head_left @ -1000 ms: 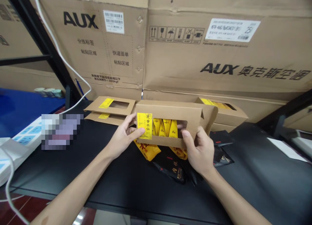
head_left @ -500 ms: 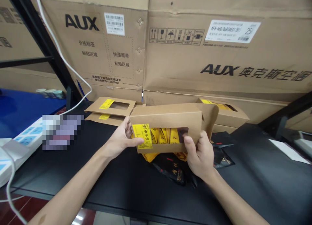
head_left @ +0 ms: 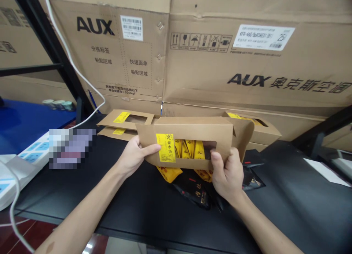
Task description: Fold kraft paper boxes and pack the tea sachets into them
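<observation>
Both hands hold a kraft cardboard box (head_left: 192, 131) level above the table, with a flap standing up at its right end. My left hand (head_left: 134, 156) grips its left part, thumb lying across the front near a yellow label (head_left: 165, 148) printed with Chinese characters. My right hand (head_left: 227, 175) holds the right end, beside the box's window. Through that window, yellow packets (head_left: 189, 149) show inside. Below the box lie a loose yellow packet (head_left: 168, 173) and black packets (head_left: 194, 191), partly hidden by the box and my right hand.
Flat kraft boxes (head_left: 125, 120) are stacked at the back left, and another box (head_left: 247, 131) stands at the back right. Large AUX cartons (head_left: 220, 52) form a wall behind the black table (head_left: 82, 195). A power strip (head_left: 24, 166) and white cable (head_left: 82, 83) lie left.
The box has turned from a tilted position to nearly level. Its left end now reaches further left, past my left hand.
</observation>
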A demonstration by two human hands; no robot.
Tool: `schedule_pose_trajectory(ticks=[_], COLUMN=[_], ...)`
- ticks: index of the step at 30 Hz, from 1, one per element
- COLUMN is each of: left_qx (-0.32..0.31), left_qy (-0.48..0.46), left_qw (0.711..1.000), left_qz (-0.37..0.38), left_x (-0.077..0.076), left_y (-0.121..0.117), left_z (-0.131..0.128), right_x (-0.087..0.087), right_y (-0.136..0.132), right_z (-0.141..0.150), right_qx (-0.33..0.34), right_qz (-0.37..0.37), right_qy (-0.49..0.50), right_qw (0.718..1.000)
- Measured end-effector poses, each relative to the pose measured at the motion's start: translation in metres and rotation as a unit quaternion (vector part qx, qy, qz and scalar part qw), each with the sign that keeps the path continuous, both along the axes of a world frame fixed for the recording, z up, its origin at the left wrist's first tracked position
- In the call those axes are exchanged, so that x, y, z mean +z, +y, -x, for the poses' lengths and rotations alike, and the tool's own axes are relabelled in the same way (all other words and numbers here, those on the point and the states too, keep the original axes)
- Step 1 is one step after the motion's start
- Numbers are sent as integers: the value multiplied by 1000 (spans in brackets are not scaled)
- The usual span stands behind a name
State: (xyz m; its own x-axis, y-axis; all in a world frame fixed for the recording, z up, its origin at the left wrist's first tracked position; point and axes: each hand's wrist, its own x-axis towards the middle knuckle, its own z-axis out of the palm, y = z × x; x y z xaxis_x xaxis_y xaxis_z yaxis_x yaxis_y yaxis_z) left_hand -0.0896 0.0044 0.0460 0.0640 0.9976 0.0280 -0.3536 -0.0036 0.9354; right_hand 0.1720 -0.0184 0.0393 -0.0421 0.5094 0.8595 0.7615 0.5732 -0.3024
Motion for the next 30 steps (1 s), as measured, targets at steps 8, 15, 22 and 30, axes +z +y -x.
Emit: schedule_pose_trajectory(ticks=[8,15,22,30], left_qx=[39,19,-68,-98], left_qy=[11,85,77,-69], left_qw=[998,990,989,986], left_qz=[-46,-111,-107,-116], left_x=[4,3,9,58], left_y=[-2,-3,-5,32], left_z=[7,16,14,-32], right_x=[1,2,-2,89], right_y=[-1,-1,-1,17], right_z=[3,1,3,-16], right_qx=[9,1,0,-34], right_qz=[14,4,43,67], right_qy=[6,-3,29,-6], right_qw=[1000,1000,999,997])
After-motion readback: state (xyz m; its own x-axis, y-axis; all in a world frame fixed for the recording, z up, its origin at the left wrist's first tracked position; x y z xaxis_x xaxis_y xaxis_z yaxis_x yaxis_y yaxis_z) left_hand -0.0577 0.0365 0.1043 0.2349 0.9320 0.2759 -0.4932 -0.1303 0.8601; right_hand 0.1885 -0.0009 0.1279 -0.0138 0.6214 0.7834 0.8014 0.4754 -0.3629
